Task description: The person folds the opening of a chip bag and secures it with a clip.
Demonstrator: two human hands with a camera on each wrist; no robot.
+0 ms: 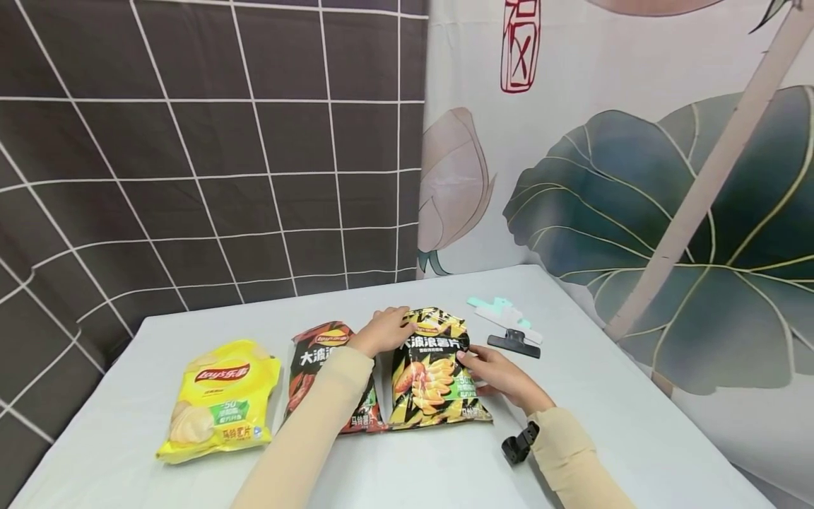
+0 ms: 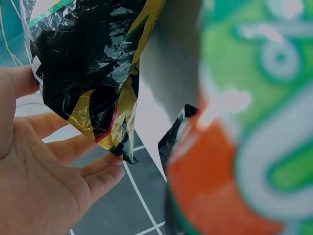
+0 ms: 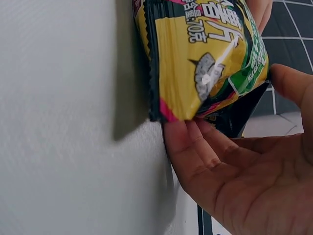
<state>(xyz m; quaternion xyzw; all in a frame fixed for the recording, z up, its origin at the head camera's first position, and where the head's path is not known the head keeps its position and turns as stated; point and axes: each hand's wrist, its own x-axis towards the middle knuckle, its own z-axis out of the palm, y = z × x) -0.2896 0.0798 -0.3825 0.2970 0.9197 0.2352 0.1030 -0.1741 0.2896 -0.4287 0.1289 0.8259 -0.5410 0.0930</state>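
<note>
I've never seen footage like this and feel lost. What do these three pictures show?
No robot here: a person is working bare-handed. The wide picture looks down from the head; each close-up looks out from one wrist. On the white table lie a yellow chip bag, a red-and-black bag and, to the right, a black clip with paler clips behind it. The left hand holds the black-and-yellow bag at its top, the right hand at its right edge.

The left hand [image 2: 51,169] is positioned below and left of the black-and-gold bag [image 2: 85,63], thumb at its left edge, some fingertips hidden behind it. Right of the bag: blurred green-and-orange packaging [image 2: 227,147]. Below the bag: dark, white-lined grid [image 2: 115,208].
</note>
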